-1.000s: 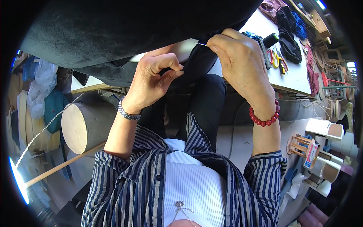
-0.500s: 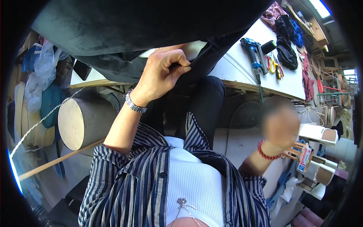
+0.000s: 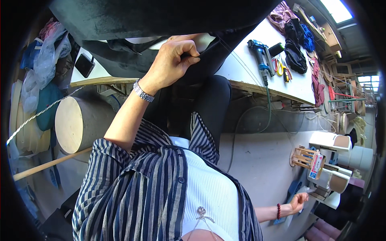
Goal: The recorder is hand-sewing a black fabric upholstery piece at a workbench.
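A large black padded piece (image 3: 120, 24) with a smooth, leather-like surface fills the top of the view, over the white table. My left hand (image 3: 177, 60), with a metal watch on its wrist, is closed at the piece's lower edge. Its thumb and forefinger are pinched together; whatever lies between them is too small to make out. White material (image 3: 205, 42) shows in an opening just behind this hand. Far out at the lower right, my right hand (image 3: 297, 203), a red bead bracelet on its wrist, has curled fingers. What it holds, if anything, cannot be made out.
On the white table (image 3: 237, 70) lie a blue air tool (image 3: 260, 56) with a hose, yellow-handled scissors (image 3: 279, 68), black cloth (image 3: 295, 56) and a phone (image 3: 84, 65). A large roll (image 3: 70, 124) stands at left. Near my right hand are a small wooden stool (image 3: 304, 156) and white rolls (image 3: 327, 140).
My right hand has swung down and outward to the right, its arm stretched out. My left hand keeps its pinch at the black piece. The whole view has shifted slightly.
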`<state>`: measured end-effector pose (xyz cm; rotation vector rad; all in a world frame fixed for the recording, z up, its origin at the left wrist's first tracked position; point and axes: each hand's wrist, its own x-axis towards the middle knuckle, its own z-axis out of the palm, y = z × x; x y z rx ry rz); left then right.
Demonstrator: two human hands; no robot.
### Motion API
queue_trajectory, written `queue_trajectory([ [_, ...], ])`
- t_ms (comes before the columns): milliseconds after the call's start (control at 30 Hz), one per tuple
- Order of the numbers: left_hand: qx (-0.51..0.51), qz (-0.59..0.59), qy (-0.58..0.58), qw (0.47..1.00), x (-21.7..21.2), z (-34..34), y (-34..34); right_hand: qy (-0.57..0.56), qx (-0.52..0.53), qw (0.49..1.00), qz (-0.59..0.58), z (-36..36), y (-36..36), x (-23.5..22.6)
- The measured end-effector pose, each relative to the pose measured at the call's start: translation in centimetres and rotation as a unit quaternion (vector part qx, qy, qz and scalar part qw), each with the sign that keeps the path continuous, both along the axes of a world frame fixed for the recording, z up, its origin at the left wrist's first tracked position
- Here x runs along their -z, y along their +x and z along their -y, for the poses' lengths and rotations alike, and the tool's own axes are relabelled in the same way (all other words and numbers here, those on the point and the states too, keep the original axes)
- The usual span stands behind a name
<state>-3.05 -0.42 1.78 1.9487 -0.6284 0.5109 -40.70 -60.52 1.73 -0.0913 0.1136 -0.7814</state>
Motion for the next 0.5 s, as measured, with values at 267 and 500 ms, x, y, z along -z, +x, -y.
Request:
queue_trajectory([
  [267, 0.001, -0.01, 0.0, 1.0, -0.4, 0.2, 0.0, -0.007, 0.153, 0.941, -0.301, 5.7, -8.5, 8.3],
  [500, -0.017, -0.013, -0.003, 1.0, 0.0, 0.3, -0.1, -0.215, 0.291, 0.68, -0.637, 5.0, -8.8, 17.9],
])
